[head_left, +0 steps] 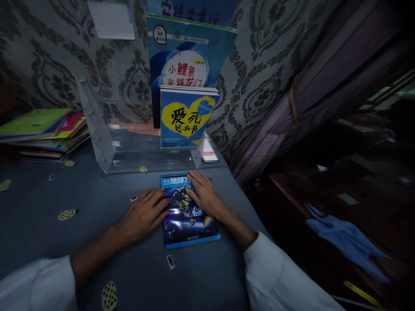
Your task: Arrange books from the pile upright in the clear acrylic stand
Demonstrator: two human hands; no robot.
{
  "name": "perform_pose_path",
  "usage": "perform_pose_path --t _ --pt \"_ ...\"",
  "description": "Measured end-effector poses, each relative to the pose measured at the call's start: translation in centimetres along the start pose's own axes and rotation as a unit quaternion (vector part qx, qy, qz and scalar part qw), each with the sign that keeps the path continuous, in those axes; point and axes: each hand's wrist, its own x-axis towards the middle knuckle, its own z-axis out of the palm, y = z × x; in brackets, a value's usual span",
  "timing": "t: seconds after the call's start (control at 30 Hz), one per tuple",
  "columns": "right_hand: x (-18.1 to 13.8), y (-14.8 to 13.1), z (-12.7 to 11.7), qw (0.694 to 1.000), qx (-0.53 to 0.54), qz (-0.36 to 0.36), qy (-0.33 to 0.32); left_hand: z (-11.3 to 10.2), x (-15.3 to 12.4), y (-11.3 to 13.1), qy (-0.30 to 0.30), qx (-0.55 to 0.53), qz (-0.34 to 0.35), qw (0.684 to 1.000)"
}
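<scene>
A blue book (pixel 191 231) with a picture of the Earth on its cover lies flat on the dark cloth in front of me. My left hand (pixel 144 214) rests at its left edge, fingertips on the cover and fingers stretched out. Across the upper right of the cover lies my right hand (pixel 205 194), also flat with its fingers extended, hiding part of the title. Just behind the book stands a clear acrylic rack (pixel 139 162). On the rack's right side, a blue book with a yellow heart (pixel 189 116) stands upright before a taller teal book (pixel 194 47).
A stack of colourful books (pixel 42 125) lies at the left against the patterned wall covering. To the right, beyond the cloth's edge, hang a tied mauve curtain (pixel 275 125) and, lower down, a blue cloth (pixel 343 242). A white card (pixel 112 20) is on the wall.
</scene>
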Motion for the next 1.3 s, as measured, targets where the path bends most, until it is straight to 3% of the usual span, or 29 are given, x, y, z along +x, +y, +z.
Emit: perform_pose_path --t 0.27,0.37,0.47,0.57,0.7,0.77,0.87,0.97,1.07,1.2,1.3 --pt "-2.7 -0.1 0.5 0.998 -0.004 0.027 0.055 0.9 -0.2 -0.6 0.003 -0.030 -0.112 0.993" --pt "-3.1 -0.4 1.6 0.996 0.020 0.036 0.083 0.6 0.1 -0.4 0.000 -0.102 -0.145 0.984" --pt "-3.0 -0.6 2.5 0.993 0.038 0.043 0.104 0.1 0.6 -0.3 0.015 -0.225 -0.205 0.952" --pt "-2.9 -0.5 2.7 0.992 0.052 0.044 0.110 -0.2 1.3 -0.4 0.048 -0.402 -0.255 0.878" --pt "-3.0 -0.4 2.7 0.990 0.075 0.052 0.111 0.1 2.0 -0.3 0.114 -0.598 -0.373 0.700" --pt "-3.0 -0.6 2.5 0.989 0.093 0.046 0.108 0.1 2.2 0.1 0.099 -0.653 -0.411 0.628" --pt "-3.0 -1.0 2.2 0.987 0.123 0.034 0.101 -0.3 2.4 0.7 0.031 -0.711 -0.393 0.583" --pt "-2.7 -1.2 1.4 0.980 0.163 0.045 0.102 -1.2 2.8 0.8 0.007 -0.728 -0.369 0.577" --pt "-2.1 -1.2 0.2 0.959 0.244 0.080 0.122 -2.6 3.4 0.7 0.030 -0.717 -0.354 0.600" --pt "-1.7 -1.0 -2.2 0.911 0.391 0.088 0.100 -5.9 4.1 1.0 0.105 -0.653 -0.292 0.691" --pt "-1.7 -1.1 -3.6 0.894 0.427 0.051 0.124 -8.7 4.1 1.5 0.141 -0.546 -0.224 0.795"
